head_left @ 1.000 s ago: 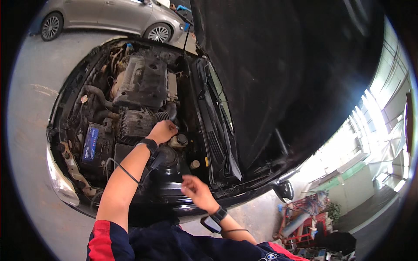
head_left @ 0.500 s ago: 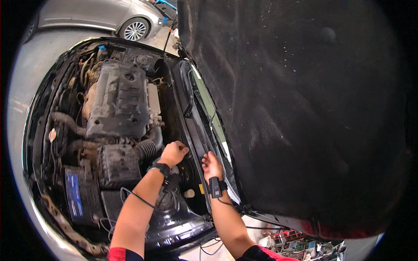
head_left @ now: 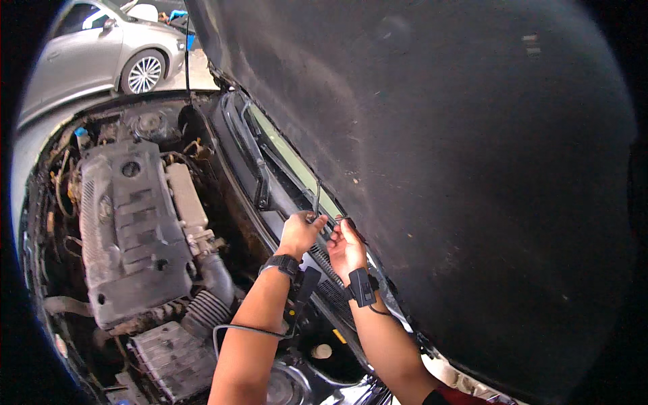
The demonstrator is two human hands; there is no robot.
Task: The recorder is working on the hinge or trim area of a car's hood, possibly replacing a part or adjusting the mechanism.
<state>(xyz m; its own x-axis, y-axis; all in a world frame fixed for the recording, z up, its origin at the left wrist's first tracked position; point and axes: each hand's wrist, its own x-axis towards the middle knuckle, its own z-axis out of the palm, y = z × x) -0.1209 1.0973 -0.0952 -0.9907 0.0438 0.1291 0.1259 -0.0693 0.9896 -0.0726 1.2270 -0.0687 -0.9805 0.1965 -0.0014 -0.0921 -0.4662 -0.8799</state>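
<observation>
My left hand is over the cowl at the base of the windshield, its thumb and fingers pinched together. Just right of it, my right hand has its fingers curled in and its thumb raised, close to the edge of the raised hood. A thin dark strand shows between the two sets of fingertips; what it belongs to cannot be made out. A wiper arm lies along the cowl beyond my left hand. Both wrists wear black straps, with a cable by my left forearm.
The engine cover fills the left of the bay, with the ribbed intake hose and air filter box nearer me. A white cap sits below my hands. A silver car is parked beyond.
Both hands have moved toward the windshield base and closer together. My left hand has left the engine bay behind the intake hose. The view has shifted toward the hood.
</observation>
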